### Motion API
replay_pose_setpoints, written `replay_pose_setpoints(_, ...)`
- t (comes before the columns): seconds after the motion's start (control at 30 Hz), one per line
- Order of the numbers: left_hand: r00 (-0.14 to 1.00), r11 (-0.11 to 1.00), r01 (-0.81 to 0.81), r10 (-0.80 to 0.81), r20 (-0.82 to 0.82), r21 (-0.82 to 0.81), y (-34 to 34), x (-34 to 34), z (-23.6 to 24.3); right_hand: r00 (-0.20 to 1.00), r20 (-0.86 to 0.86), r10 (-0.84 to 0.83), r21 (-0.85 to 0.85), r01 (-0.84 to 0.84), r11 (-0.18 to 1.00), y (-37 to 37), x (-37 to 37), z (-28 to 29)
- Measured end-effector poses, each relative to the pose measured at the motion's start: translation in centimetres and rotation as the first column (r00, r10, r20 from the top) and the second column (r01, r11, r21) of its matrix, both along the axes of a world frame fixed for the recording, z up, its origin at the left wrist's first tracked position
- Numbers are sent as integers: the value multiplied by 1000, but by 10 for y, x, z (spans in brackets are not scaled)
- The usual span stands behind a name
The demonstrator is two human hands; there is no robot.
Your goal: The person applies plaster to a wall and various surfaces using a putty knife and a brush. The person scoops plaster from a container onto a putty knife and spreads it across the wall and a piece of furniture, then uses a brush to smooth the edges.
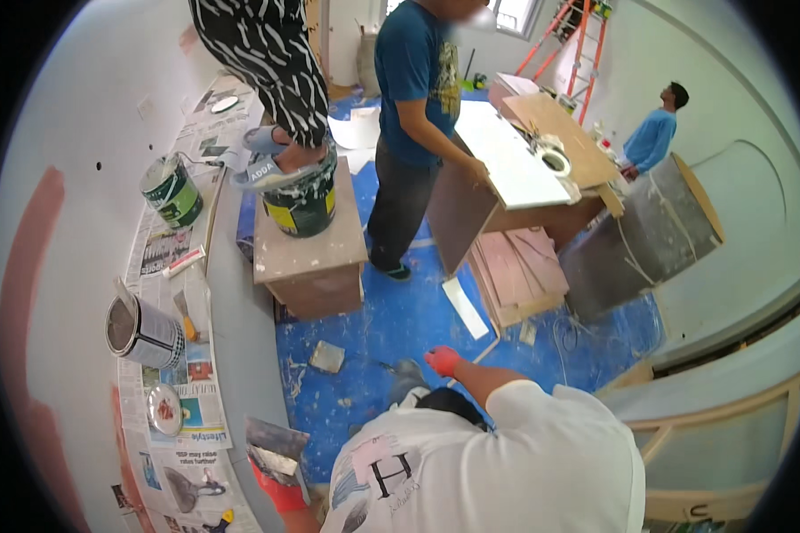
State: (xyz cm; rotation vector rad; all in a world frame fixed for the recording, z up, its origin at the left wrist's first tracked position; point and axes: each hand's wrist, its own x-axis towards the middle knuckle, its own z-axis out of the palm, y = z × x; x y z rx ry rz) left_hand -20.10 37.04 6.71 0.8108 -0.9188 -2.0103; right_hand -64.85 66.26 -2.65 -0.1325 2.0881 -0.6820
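Neither of my hands shows in the head view. Directly below me a person in a white T-shirt (507, 462) crouches over the blue floor sheet (400, 329). That person's red-gloved hand (443, 360) reaches forward toward the floor. Their other red glove (280, 490) holds a wide metal scraper blade (274, 449) at the lower left. A small square scrap (327, 356) lies on the sheet just ahead of them.
Open paint cans (142, 330) (171, 189) and a lid (164, 409) stand on newspaper (191, 417) along the left wall. A person in striped trousers (267, 53) stands on a wooden box (309, 258) beside a bucket (304, 202). Another person (413, 133) leans at a board-topped table (516, 164). Stacked boards (520, 275), an orange ladder (578, 44).
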Motion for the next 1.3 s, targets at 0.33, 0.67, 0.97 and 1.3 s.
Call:
replay_pose_setpoints(0.33,916,914,-401,401,24,60,-8,111,-2,863,178,474,-129,-457,880,-156,68,69)
replay_pose_setpoints(0.67,641,669,-686,742,196,-286,6,132,52,764,-511,394,-649,-643,406,-513,108,245)
replay_pose_setpoints(0.97,511,524,-823,852,117,-219,-42,133,72,270,-726,633,-318,-947,39,-722,186,295)
replay_pose_setpoints(1.3,528,519,-848,845,87,104,-121,176,100,339,-831,442,-298,-941,162,-688,205,341)
